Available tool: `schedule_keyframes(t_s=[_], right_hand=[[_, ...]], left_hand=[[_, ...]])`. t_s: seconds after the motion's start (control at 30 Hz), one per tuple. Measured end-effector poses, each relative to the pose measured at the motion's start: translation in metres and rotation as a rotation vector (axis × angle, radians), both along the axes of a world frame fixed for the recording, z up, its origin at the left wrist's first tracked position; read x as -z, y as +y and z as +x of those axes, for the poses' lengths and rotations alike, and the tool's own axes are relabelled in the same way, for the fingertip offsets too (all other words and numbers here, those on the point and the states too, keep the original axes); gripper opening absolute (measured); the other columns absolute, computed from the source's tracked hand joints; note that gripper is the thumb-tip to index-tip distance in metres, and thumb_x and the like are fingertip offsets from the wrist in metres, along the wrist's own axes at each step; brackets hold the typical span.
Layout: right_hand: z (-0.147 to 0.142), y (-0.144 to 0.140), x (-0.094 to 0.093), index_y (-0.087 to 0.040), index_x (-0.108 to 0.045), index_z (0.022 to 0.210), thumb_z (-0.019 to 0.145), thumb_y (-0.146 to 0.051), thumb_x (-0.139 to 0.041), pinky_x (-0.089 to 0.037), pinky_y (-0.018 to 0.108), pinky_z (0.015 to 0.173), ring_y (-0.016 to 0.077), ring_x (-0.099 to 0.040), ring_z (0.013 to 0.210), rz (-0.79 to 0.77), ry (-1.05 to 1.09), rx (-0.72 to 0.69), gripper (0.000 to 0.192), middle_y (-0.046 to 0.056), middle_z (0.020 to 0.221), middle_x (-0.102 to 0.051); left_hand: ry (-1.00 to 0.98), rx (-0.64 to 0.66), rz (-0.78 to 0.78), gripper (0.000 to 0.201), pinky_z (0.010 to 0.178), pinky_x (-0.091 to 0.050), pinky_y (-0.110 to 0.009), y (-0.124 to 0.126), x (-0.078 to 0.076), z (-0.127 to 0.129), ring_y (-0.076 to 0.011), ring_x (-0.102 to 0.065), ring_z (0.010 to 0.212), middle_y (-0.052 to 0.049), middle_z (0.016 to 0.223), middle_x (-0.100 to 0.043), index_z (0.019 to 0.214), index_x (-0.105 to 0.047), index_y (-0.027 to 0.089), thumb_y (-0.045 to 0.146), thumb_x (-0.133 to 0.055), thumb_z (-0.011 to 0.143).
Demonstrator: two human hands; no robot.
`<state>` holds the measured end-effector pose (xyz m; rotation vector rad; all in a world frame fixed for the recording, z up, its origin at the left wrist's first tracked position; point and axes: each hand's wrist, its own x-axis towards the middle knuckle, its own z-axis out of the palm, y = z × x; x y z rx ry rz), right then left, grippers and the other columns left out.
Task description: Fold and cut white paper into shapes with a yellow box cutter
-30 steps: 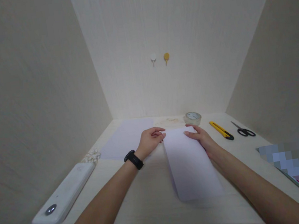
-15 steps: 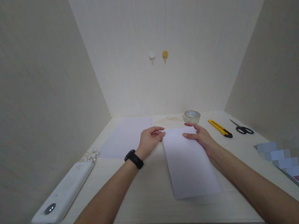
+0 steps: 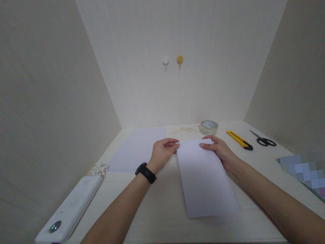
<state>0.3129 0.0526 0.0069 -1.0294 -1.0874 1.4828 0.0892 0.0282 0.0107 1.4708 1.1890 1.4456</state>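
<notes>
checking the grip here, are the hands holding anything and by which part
Both hands are on the folded white paper at its far end: the left hand pinches the far left corner, the right hand presses the far right corner. The paper lies flat on the desk.

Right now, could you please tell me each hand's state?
Left hand: fingers curled, pinching the white folded paper sheet's far corner.
Right hand: open, resting on it.
</notes>
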Motion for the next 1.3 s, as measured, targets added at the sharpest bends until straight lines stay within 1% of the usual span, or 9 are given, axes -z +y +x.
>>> schedule_keyframes(t_s=[0.13,0.23,0.43,0.57,0.6,0.77,0.9,1.07,1.3], right_hand=[[0.002,0.003,0.003,-0.019,-0.065,0.075,0.053,-0.028,-0.085,-0.042,0.027,0.050,0.0153,-0.056,0.053,-0.002,0.014,-0.006,0.032,0.000,0.060,-0.065],[0.003,0.008,0.007,-0.016,-0.068,0.069,0.051,-0.028,-0.086,-0.042,0.027,0.052,0.0139,-0.056,0.055,0.021,0.009,-0.004,0.028,0.002,0.062,-0.067],[0.005,0.014,0.016,-0.016,-0.070,0.074,0.047,-0.034,-0.091,-0.043,0.028,0.052,0.0143,-0.056,0.054,0.079,-0.040,0.041,0.038,0.001,0.063,-0.066],[0.004,0.013,0.016,-0.018,-0.069,0.078,0.046,-0.039,-0.092,-0.034,0.026,0.045,0.0107,-0.043,0.043,0.185,-0.084,0.123,0.045,-0.007,0.046,-0.049],[0.003,0.012,0.015,-0.018,-0.069,0.078,0.046,-0.040,-0.092,-0.033,0.025,0.044,0.0104,-0.042,0.042,0.201,-0.090,0.134,0.045,-0.008,0.045,-0.048],[0.002,0.013,0.015,-0.016,-0.071,0.074,0.048,-0.045,-0.090,-0.040,0.027,0.049,0.0139,-0.053,0.051,0.214,-0.112,0.141,0.044,0.001,0.058,-0.063],[0.003,0.017,0.019,-0.016,-0.071,0.074,0.047,-0.047,-0.089,-0.041,0.028,0.049,0.0149,-0.054,0.052,0.230,-0.121,0.153,0.045,0.001,0.058,-0.064],[0.003,0.017,0.019,-0.017,-0.070,0.076,0.046,-0.046,-0.090,-0.041,0.027,0.049,0.0141,-0.053,0.050,0.215,-0.081,0.153,0.046,-0.001,0.055,-0.062],[0.003,0.014,0.014,-0.015,-0.071,0.073,0.041,-0.043,-0.092,-0.041,0.027,0.051,0.0135,-0.055,0.053,0.150,-0.027,0.132,0.047,0.001,0.059,-0.065]], left_hand=[[0.004,-0.004,-0.033,0.015,0.061,-0.053,-0.026,-0.001,-0.004,-0.001,-0.0118,-0.060,0.057,-0.004,0.067,-0.069,0.082,-0.074,0.013,0.021,-0.078,0.069],[0.016,-0.017,-0.065,0.009,0.058,-0.052,-0.025,-0.001,-0.006,-0.003,-0.0103,-0.057,0.052,-0.003,0.062,-0.067,0.080,-0.074,0.012,0.016,-0.076,0.071],[0.029,0.017,-0.058,0.016,0.058,-0.051,-0.024,0.001,-0.003,-0.005,-0.0100,-0.057,0.052,-0.002,0.061,-0.066,0.087,-0.074,0.012,0.018,-0.076,0.072],[0.033,0.015,-0.039,0.017,0.058,-0.050,-0.023,0.002,-0.001,-0.005,-0.0105,-0.058,0.053,-0.002,0.061,-0.066,0.085,-0.073,0.012,0.022,-0.077,0.072],[0.032,0.011,-0.042,0.016,0.058,-0.050,-0.023,0.002,0.000,-0.005,-0.0104,-0.058,0.053,-0.002,0.062,-0.066,0.084,-0.072,0.012,0.022,-0.077,0.072],[0.039,0.001,-0.037,0.018,0.058,-0.050,-0.023,0.003,0.000,-0.006,-0.0098,-0.058,0.053,-0.001,0.062,-0.067,0.088,-0.073,0.012,0.022,-0.076,0.072],[0.039,0.005,-0.058,0.018,0.061,-0.052,-0.023,0.000,-0.002,-0.005,-0.0100,-0.060,0.057,-0.002,0.065,-0.068,0.088,-0.072,0.011,0.021,-0.074,0.074],[0.026,0.016,-0.030,0.033,0.061,-0.052,-0.023,-0.003,-0.004,-0.003,-0.0100,-0.060,0.056,-0.001,0.066,-0.068,0.103,-0.069,0.011,0.020,-0.075,0.072],[0.033,0.020,-0.001,0.028,0.062,-0.052,-0.023,-0.002,-0.003,-0.003,-0.0101,-0.061,0.058,-0.003,0.069,-0.070,0.096,-0.070,0.011,0.022,-0.076,0.072]])
